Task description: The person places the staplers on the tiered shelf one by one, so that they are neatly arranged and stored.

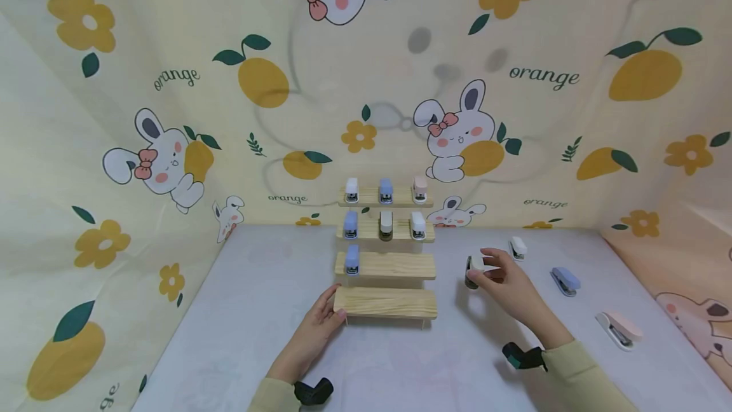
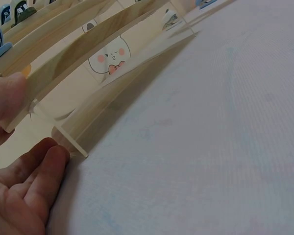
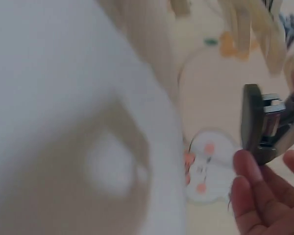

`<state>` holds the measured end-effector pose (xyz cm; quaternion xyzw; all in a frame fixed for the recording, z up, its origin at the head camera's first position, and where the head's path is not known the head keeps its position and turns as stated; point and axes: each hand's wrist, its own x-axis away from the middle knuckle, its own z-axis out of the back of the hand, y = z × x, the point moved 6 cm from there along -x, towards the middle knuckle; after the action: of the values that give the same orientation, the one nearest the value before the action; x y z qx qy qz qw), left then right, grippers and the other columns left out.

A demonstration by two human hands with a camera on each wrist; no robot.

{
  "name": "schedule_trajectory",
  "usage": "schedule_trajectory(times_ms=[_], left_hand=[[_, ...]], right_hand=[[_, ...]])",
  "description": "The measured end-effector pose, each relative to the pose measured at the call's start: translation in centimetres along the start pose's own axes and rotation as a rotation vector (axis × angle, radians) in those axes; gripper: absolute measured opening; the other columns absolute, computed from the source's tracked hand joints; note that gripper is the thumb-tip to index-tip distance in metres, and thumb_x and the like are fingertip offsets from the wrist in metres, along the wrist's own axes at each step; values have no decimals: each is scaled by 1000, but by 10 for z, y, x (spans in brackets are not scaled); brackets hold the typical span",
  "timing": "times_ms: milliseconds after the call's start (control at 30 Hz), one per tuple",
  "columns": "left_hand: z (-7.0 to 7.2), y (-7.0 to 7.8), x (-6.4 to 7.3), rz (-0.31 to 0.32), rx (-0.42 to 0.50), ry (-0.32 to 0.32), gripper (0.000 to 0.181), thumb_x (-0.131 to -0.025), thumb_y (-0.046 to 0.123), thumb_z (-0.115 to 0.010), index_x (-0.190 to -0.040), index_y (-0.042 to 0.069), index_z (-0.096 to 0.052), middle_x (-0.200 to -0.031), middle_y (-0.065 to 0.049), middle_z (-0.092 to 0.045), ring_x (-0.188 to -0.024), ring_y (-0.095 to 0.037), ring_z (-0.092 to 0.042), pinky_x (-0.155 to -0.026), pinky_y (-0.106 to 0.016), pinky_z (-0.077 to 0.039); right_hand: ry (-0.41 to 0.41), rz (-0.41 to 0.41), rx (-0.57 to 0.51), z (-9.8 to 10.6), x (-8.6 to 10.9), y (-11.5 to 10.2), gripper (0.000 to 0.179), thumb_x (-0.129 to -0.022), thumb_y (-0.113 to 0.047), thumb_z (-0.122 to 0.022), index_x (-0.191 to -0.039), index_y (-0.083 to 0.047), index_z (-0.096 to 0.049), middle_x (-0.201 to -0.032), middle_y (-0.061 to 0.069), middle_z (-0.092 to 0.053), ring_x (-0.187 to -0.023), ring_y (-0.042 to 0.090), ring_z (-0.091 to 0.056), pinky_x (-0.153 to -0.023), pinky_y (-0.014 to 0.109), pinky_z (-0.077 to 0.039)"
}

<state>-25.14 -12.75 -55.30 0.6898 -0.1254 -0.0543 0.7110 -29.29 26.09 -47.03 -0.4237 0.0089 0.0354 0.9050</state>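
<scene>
In the head view my right hand [image 1: 506, 278] pinches a small stapler [image 1: 472, 272] with a white top and a dark base, held above the table to the right of a stepped wooden rack [image 1: 386, 302]. The right wrist view shows the stapler's dark base [image 3: 253, 120] turned on edge between thumb and fingers. My left hand [image 1: 314, 330] grips the left end of the rack's lowest shelf, its thumb [image 2: 10, 95] against the board. Staplers stand on the upper shelves; on the third one a blue stapler [image 1: 352, 260] sits at the left end.
On the table at the right lie a white stapler [image 1: 517, 248], a blue stapler [image 1: 565, 281] and a pink stapler [image 1: 620, 329]. The top two shelves each bear three staplers. A printed cloth [image 1: 366, 68] hangs behind and at the sides.
</scene>
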Motion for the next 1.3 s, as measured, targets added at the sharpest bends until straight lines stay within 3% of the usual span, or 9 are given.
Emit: schedule_trajectory(times_ms=[333,567,800,933,1100,1300], left_hand=[[0,0,0,11,5,3,70,-95,35,-61,-153,24,-25,-157,-17,-23,-141,-30,-27,-114,-44,-25],[0,0,1,8,4,1,69,-95,35,-61,-153,24,-25,-156,-18,-24,-141,-30,-27,-113,-44,-26],[0,1,1,9,9,3,68,-95,34,-61,-153,25,-26,-156,-19,-25,-141,-31,-28,-113,-44,-27],[0,1,1,9,7,6,69,-95,35,-61,-153,25,-26,-156,-19,-25,-141,-31,-29,-113,-44,-27],[0,1,1,7,20,7,69,-95,34,-61,-153,24,-26,-156,-19,-25,-141,-30,-29,-113,-43,-27],[1,0,1,9,19,13,69,-95,35,-61,-153,24,-26,-156,-19,-24,-141,-32,-28,-113,-45,-26]], right_hand=[[66,159,-82,-19,10,-49,70,-83,-51,-72,-137,-16,-44,-131,5,-52,-102,21,-58,-82,31,-53],[70,257,-106,-33,12,-74,65,-83,-47,-74,-134,-18,-47,-129,-3,-53,-102,18,-57,-86,34,-52],[54,283,-151,-50,12,-88,62,-81,-46,-76,-131,-22,-49,-120,-5,-57,-98,15,-58,-79,36,-52],[45,300,-201,-59,10,-97,61,-82,-38,-77,-133,-18,-48,-120,-1,-57,-97,16,-59,-80,36,-51],[21,311,-274,-71,5,-106,62,-82,-30,-79,-133,-15,-48,-123,3,-56,-101,19,-59,-86,44,-51],[6,305,-301,-85,-1,-116,59,-80,-37,-80,-128,-19,-50,-117,1,-58,-98,17,-60,-87,42,-52]])
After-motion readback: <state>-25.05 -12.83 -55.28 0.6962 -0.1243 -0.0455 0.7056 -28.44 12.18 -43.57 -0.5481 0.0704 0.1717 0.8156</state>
